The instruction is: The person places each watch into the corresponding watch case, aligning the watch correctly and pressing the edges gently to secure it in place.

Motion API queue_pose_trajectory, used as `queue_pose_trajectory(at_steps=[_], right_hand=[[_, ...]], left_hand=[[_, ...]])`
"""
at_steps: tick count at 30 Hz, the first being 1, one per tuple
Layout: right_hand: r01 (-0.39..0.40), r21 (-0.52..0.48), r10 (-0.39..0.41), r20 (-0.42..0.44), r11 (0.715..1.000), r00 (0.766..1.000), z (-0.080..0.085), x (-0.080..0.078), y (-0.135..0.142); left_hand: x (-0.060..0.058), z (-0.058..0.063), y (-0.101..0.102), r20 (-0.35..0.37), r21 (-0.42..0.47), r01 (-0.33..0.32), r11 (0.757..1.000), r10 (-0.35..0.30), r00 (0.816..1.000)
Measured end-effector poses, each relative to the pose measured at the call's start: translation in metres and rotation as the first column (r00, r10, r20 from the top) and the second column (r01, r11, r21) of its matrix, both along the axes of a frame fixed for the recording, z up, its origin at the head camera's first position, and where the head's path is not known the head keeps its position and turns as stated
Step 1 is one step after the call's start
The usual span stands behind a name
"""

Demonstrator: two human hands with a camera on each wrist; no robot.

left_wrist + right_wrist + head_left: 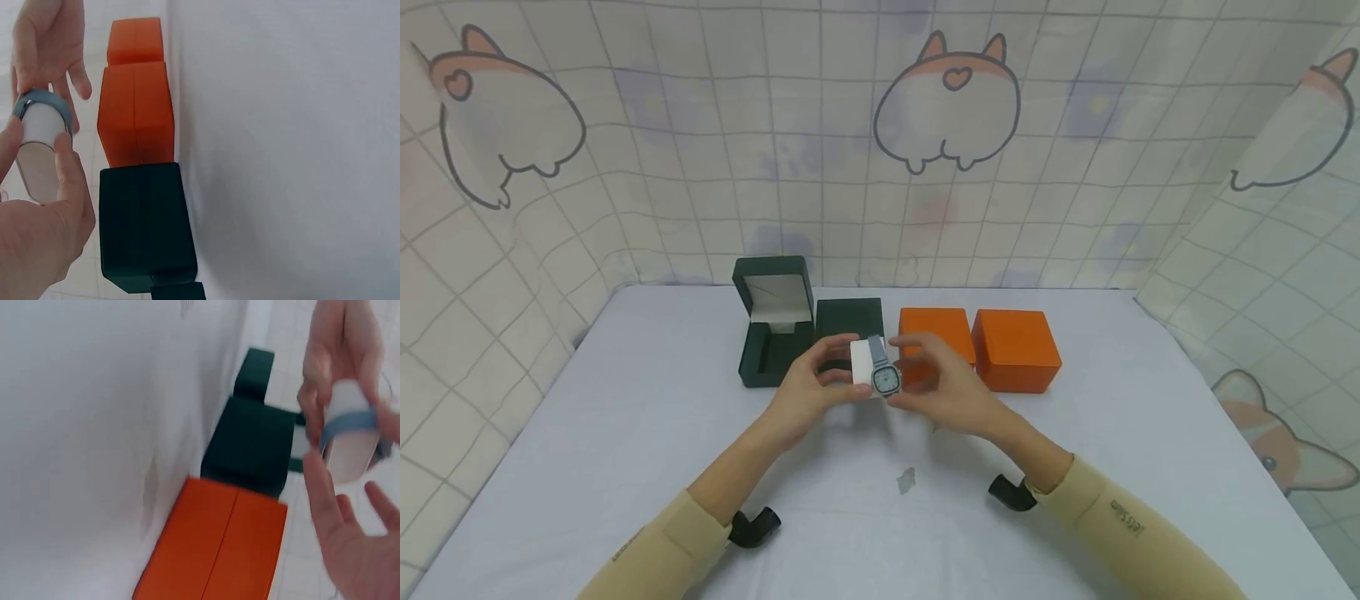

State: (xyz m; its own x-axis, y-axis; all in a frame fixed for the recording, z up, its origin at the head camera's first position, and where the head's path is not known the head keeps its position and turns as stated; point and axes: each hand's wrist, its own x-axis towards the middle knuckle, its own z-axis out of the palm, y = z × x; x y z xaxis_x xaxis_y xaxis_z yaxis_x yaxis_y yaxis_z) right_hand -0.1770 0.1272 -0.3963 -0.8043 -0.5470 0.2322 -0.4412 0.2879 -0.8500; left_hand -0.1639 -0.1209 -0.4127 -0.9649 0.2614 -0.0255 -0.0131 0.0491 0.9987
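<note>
A wristwatch (886, 380) with a blue-grey strap (47, 97) is wrapped around a white watch cushion (861, 363), held up over the table. My left hand (808, 385) grips the cushion from its left side, thumb and fingers on opposite edges. From the right, my right hand (951, 385) reaches around the watch, thumb at the case and forefinger at the strap, its other fingers (347, 509) spread loosely. In the left wrist view the strap loops over one end of the cushion, and the dial is hidden there.
An open dark green box (767, 358) with a white-lined lid stands at back left. Beside it sits another dark green box (850, 317), partly behind the hands. Two orange boxes (936, 321), (1018, 350) stand to its right. A grey patch (906, 481) marks the white tabletop (880, 542).
</note>
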Motion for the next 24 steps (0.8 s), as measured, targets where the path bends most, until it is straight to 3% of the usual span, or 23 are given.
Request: queue_pose_trajectory(at_steps=[7, 12, 24], right_hand=[[-0.165, -0.062, 0.173, 0.151, 0.984, 0.973, 0.001, -0.009, 0.012], [-0.19, -0.08, 0.203, 0.2, 0.978, 0.959, 0.001, -0.009, 0.015], [-0.22, -0.122, 0.241, 0.202, 0.968, 0.949, -0.008, -0.011, 0.02]], left_hand=[[0.005, 0.007, 0.002, -0.049, -0.035, 0.083, 0.996, -0.084, 0.995], [0.007, 0.008, 0.003, -0.079, -0.062, 0.121, 0.991, -0.126, 0.989], [0.005, 0.006, 0.0, -0.063, -0.057, 0.18, 0.982, -0.184, 0.981]])
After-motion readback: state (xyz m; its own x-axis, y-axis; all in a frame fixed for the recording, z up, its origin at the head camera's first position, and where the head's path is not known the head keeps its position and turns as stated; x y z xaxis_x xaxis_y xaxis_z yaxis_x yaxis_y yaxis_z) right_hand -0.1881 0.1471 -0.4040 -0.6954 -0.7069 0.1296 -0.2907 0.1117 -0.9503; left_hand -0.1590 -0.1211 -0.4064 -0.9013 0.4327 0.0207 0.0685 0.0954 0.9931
